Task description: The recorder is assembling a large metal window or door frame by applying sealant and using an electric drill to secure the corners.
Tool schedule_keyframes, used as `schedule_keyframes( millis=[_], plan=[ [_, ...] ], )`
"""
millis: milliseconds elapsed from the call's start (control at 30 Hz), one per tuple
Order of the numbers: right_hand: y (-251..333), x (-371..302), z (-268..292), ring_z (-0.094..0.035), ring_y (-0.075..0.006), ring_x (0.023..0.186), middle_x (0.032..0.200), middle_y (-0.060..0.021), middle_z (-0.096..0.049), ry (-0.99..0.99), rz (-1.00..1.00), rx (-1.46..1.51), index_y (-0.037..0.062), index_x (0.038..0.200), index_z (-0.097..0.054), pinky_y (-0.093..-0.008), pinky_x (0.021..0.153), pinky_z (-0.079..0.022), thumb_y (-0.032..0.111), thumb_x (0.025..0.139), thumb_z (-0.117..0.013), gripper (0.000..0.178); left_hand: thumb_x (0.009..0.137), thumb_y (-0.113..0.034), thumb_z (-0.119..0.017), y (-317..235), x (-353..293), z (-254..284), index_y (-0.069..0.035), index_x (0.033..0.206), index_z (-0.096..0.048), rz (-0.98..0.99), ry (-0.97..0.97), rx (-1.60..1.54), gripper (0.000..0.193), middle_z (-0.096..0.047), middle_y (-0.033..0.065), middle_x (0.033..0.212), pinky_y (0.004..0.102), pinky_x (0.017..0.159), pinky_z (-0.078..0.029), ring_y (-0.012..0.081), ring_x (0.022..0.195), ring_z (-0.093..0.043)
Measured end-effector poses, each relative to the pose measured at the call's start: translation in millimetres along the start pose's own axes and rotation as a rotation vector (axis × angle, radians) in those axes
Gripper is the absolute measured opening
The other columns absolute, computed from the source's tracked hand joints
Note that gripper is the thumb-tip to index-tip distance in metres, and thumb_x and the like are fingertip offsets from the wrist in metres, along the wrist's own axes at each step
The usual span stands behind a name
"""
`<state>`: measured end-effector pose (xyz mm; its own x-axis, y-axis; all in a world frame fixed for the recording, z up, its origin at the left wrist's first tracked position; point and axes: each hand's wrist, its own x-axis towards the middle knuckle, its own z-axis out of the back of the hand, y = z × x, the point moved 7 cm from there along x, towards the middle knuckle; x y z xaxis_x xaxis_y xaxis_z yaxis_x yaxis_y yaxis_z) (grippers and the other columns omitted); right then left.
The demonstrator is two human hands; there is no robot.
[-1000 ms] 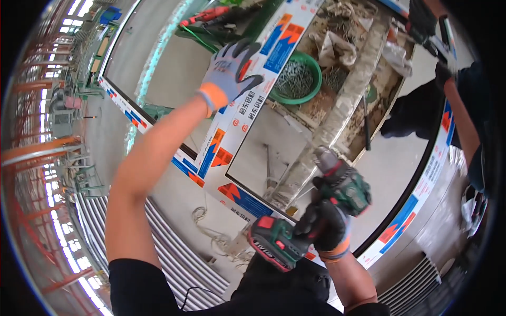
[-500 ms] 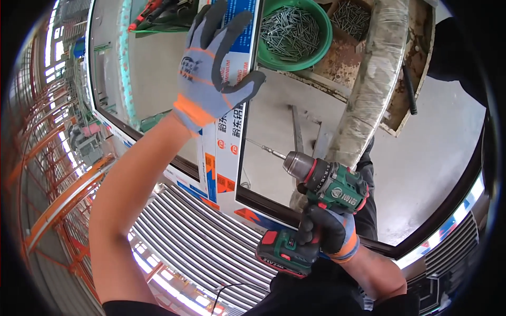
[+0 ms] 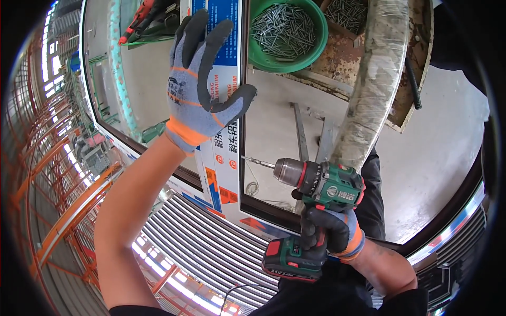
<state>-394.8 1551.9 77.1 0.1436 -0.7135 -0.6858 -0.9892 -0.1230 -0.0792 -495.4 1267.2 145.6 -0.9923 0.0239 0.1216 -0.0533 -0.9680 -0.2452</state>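
My left hand (image 3: 196, 102), in a grey-and-black glove with an orange cuff, lies with fingers spread over a film-wrapped frame bar (image 3: 225, 158). The bar carries white, blue and orange protective film and has a dark edge. In my right hand (image 3: 337, 231), also gloved, is a green-and-black cordless drill (image 3: 334, 185), gripped round its handle. Its slim bit (image 3: 257, 161) points left, the tip at the bar's right side. Whether the tip touches the bar I cannot tell.
A green bowl of screws (image 3: 284, 31) and a box of more screws (image 3: 345, 16) rest on a rusty tray (image 3: 337, 66). A plastic-wrapped beam (image 3: 377, 79) crosses at right. Red-handled tools (image 3: 138, 21) lie at far left. Stacked metal profiles (image 3: 211, 239) lie nearby.
The drill has turned so its bit lies more level, and the tip has come nearer to me along the bar. The left hand stays on the bar; the whole view has shifted slightly.
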Motion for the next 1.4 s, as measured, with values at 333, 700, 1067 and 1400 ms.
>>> schedule_keyframes(
  millis=[333,700,1067,1400],
  plan=[
    [7,5,4,-0.06,-0.0151,0.058,0.068,-0.0069,-0.059,-0.044,0.123,-0.113,-0.0047,0.124,-0.055,-0.0277,0.054,-0.049,0.009,0.085,-0.06,0.042,0.068,-0.032,-0.076,0,1,-1,-0.009,0.141,-0.048,-0.016,0.003,0.021,0.082,-0.039,0.021,0.148,0.0491,0.107,-0.036,0.042,0.132,-0.042],
    [8,7,-12,-0.06,-0.0174,0.054,0.064,-0.0073,-0.058,-0.028,-0.042,-0.069,-0.0026,0.099,-0.058,-0.0269,0.052,-0.049,0.006,0.082,-0.062,0.02,0.058,-0.049,-0.073,3,-2,-5,-0.016,0.139,-0.056,-0.098,0.119,0.052,0.089,-0.026,0.0248,0.155,0.0597,0.109,-0.029,0.0493,0.137,-0.029],
    [9,6,-13,-0.06,-0.0127,0.056,0.064,-0.0027,-0.059,-0.063,-0.091,-0.202,0.002,0.093,-0.06,-0.0237,0.052,-0.047,0.006,0.085,-0.061,0.009,0.055,-0.045,-0.073,7,-1,-4,-0.019,0.135,-0.06,-0.063,0.13,0.022,0.085,-0.026,0.022,0.155,0.059,0.109,-0.03,0.0507,0.135,-0.031],
    [8,5,-12,-0.059,-0.0123,0.055,0.064,-0.0028,-0.057,-0.085,-0.075,-0.223,0.0042,0.091,-0.058,-0.024,0.052,-0.046,0.008,0.086,-0.062,0.008,0.052,-0.045,-0.074,5,-1,-3,-0.018,0.135,-0.06,-0.055,0.133,0.025,0.088,-0.028,0.0231,0.153,0.0598,0.107,-0.031,0.0512,0.133,-0.033]
  ],
)
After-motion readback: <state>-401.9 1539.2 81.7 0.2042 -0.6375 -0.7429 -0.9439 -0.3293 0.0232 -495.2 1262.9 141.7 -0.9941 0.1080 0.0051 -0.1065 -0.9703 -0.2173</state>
